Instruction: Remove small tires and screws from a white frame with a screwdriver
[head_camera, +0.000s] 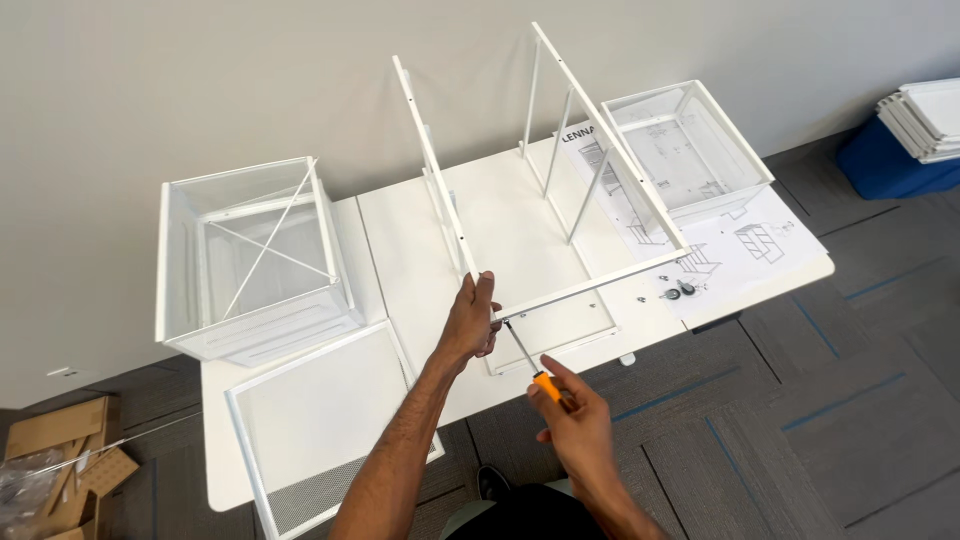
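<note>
The left hand (470, 325) is clamped on the near corner of the white metal frame (545, 190), and the right hand (575, 425) is closed around an orange-handled screwdriver (527, 357) whose tip meets that corner just beside the left grip. The frame's two sides and front rail stand joined; three mesh baskets (250, 255) wait unfitted, and small castors (678, 291) lie loose beyond the right grip. All sit on a white tabletop (400, 250) against a plain wall, over grey carpet.
</note>
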